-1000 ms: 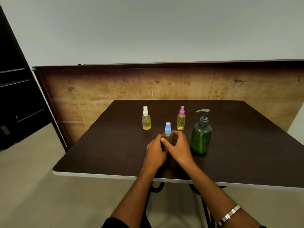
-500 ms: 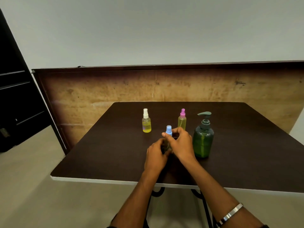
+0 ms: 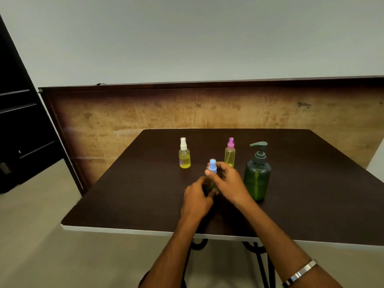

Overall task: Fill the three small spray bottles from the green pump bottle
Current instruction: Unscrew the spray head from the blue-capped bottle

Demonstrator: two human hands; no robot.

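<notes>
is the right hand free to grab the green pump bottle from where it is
Probably not yet. The right hand pinches the blue-capped spray bottle, whose body the left hand grips. The green pump bottle stands just beside it, nothing between, so reach looks easy once it lets go.

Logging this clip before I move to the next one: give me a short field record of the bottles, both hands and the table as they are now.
surface: dark brown table
white-capped spray bottle: upright, yellow liquid in lower part, untouched
pink-capped spray bottle: upright, yellowish, untouched, behind the hands
blue-capped spray bottle: held between both hands, cap still on
green pump bottle: upright, right of the hands, untouched
left hand: grips the blue-capped bottle's body
right hand: fingers pinch its blue cap
liquid level in held bottle: hidden by hands
</notes>
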